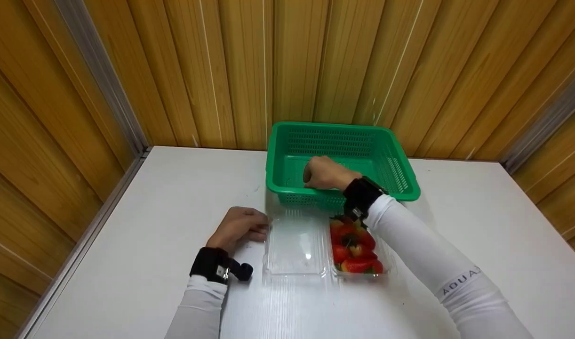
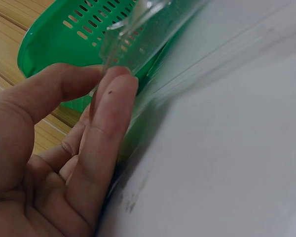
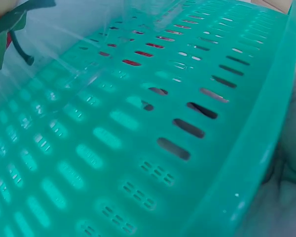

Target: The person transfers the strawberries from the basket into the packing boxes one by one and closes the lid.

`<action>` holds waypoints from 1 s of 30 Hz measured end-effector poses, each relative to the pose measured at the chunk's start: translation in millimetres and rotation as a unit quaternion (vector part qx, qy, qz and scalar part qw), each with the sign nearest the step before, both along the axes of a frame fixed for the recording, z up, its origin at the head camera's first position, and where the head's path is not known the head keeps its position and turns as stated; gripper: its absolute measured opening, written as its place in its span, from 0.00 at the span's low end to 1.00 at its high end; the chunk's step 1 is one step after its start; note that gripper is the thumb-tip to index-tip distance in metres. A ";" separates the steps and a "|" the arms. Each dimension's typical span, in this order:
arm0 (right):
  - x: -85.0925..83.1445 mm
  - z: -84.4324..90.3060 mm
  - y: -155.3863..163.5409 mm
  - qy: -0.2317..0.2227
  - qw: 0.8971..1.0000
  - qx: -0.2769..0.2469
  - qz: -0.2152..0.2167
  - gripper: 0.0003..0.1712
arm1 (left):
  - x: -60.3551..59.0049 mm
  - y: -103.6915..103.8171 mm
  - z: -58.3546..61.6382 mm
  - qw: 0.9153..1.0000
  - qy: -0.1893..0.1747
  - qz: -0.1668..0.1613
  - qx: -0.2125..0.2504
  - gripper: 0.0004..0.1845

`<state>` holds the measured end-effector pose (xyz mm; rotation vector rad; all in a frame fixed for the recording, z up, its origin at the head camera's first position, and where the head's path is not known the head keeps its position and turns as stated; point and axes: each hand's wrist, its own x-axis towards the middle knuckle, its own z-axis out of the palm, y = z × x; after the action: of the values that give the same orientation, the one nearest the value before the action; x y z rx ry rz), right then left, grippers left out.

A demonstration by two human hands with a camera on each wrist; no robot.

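The green basket (image 1: 391, 167) sits at the table's far side; I keep my right hand (image 1: 323, 173) inside it, fingers curled around something I cannot make out. Near it, my left hand (image 1: 238, 228) steadies the clear clamshell (image 1: 294, 245), fingertips pinching its left edge. Strawberries (image 1: 355, 247) fill the right half; lift them gently.

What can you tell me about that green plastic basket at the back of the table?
The green plastic basket is rectangular, with slotted walls, a perforated floor and a thick rolled rim. It stands upright on the white table by the wooden wall, just behind the clear plastic strawberry box. The right hand reaches over its near rim.
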<state>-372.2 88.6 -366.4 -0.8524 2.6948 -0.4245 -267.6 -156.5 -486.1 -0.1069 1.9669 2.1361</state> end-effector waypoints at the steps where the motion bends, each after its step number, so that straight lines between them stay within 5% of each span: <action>1: -0.3 -0.6 0.1 -0.003 1.000 0.000 -0.002 0.15 | -0.3 0.2 -0.2 1.000 0.000 0.000 -0.002 0.08; 19: -4.2 -3.1 -2.9 -0.018 1.000 -0.002 0.001 0.12 | 0.6 1.6 0.6 1.000 0.004 0.005 -0.030 0.09; 30: -6.1 -6.0 -7.5 -0.021 1.000 0.015 -0.009 0.12 | -1.0 1.3 -1.0 1.000 -0.006 -0.001 -0.009 0.08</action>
<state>-378.3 81.1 -372.4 -0.8031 2.6650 -0.3998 -268.7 -155.2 -487.1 -0.1206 1.9789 2.1123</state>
